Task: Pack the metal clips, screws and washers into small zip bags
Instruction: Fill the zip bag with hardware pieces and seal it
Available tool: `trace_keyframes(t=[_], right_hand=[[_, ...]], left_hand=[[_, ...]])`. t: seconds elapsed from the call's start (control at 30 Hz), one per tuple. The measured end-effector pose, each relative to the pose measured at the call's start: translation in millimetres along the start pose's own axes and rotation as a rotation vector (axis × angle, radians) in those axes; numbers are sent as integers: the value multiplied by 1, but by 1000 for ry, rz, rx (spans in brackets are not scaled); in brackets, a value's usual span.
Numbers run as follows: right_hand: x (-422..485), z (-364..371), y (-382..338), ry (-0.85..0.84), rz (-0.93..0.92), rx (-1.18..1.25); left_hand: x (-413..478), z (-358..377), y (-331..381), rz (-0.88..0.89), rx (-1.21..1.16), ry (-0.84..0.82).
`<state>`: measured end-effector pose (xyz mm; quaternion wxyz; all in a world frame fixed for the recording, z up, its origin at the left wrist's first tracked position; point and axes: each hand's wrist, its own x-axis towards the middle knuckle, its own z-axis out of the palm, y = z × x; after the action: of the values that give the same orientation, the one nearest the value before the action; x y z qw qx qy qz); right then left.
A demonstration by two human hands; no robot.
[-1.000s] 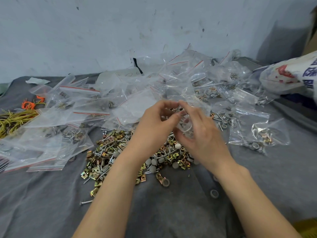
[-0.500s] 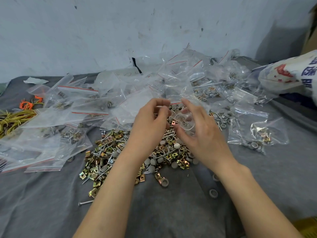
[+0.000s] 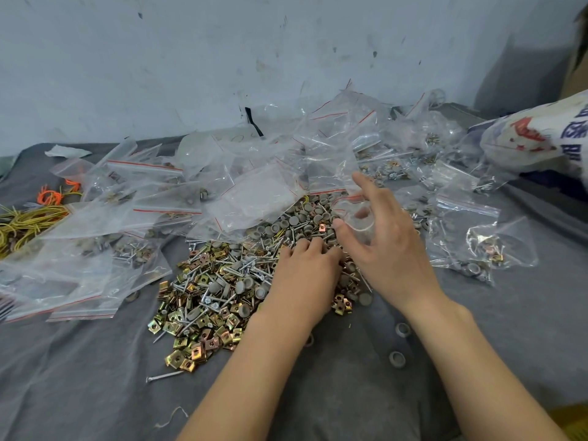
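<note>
The left hand (image 3: pixel 304 275) is dropping from the small zip bag (image 3: pixel 354 214) it was helping to open a moment ago into the pile of metal clips (image 3: pixel 191 345), screws (image 3: pixel 222 270) and washers (image 3: pixel 292 221). Its fingers are curling among the parts; whether they are pinching one, I cannot tell. The right hand (image 3: pixel 389 259) is pinching the bag alone, just above the pile, so filling is likely starting. Filled bags (image 3: pixel 79 275) are crowding the sides; bare bench (image 3: pixel 350 396) is lying open nearest the person.
</note>
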<state>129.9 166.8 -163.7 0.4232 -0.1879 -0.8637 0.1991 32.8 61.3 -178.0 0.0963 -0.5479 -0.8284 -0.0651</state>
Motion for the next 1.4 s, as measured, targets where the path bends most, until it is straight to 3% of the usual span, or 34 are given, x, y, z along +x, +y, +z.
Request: trace_keyframes(t=[0.13,0.47,0.67,0.9,1.13,1.4], right_hand=[[-1,-1,2,-4,-4,-3],[-1,-1,1,-9,-1,-9],[-1,-1,-1,-36,1,-13],[-2,1,-3,-63,0,-4],[-2,1,-5,-68,-8,-2],[-2,1,-6,-55,-19,-2]], left_hand=[[2,-4,-5,-13,-35,-6],[2,-18,-24,-58,-437,-55],[-3,-22,-27,-122,-551,-72],[-5,-22,-31,-162,-598,-43],[-4,-24,-34,-232,-657,110],[-2,-15,-39,-347,-457,-15]])
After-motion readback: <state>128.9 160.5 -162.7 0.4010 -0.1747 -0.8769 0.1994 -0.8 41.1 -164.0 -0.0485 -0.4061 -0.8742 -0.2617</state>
